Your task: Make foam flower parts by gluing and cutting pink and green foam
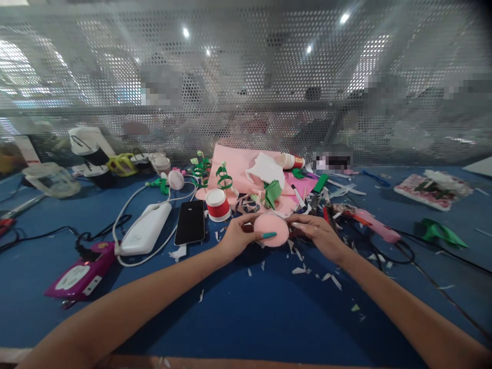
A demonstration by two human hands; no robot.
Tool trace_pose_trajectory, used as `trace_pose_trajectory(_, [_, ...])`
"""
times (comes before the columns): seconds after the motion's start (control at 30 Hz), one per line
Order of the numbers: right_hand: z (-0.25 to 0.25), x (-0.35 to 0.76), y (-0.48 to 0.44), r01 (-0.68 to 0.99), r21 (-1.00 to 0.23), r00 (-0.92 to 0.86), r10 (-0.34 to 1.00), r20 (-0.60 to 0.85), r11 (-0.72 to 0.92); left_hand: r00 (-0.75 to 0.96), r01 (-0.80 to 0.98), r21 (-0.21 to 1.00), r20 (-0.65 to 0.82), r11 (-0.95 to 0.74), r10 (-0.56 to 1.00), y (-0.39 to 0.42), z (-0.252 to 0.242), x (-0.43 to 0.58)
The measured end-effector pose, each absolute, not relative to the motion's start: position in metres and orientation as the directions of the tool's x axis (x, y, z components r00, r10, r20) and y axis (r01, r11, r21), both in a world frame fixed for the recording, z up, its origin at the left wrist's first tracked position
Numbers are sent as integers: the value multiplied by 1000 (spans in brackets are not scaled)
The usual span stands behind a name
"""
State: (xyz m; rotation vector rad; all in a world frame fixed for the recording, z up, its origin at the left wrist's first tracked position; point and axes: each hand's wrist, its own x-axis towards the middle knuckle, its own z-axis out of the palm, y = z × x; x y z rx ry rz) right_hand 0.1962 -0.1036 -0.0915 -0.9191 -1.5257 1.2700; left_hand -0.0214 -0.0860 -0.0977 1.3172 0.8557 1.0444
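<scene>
A round pink disc (273, 225), which looks like paper or foam, is held up over the blue table at the middle of the view. My left hand (240, 236) grips its left side, the thumb lying across its face. On the far right edge, the fingers of my right hand (317, 233) pinch close together at the rim. What lies behind the disc is hidden. A red and white paper cup (218, 206) stands upside down left of my left hand. Behind the disc lie a folded green paper piece (272, 193) and pink paper sheets (234, 164).
A black phone (190, 222), a white power bank (144, 229) with a cable, and a purple power strip (82, 271) lie to the left. On the right is a pink glue gun (376, 225) with its cord. Paper scraps (299, 270) litter the blue table (261, 318). A perforated metal screen (238, 66) rises behind.
</scene>
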Motion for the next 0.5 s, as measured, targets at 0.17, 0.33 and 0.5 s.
trace_pose_trajectory(0.17, [-90,192,-104,121,-953,-280,931,236,278,375,-127,991,85,-39,923,-87,-98,-22])
trace_pose_trajectory(0.33, [-85,192,-105,217,-910,-277,916,290,353,395,-101,992,114,-80,912,-88,-98,-22])
trace_pose_trajectory(0.5, [-88,195,-106,87,-970,-299,934,193,228,391,-92,993,100,-70,915,-88,-97,-22])
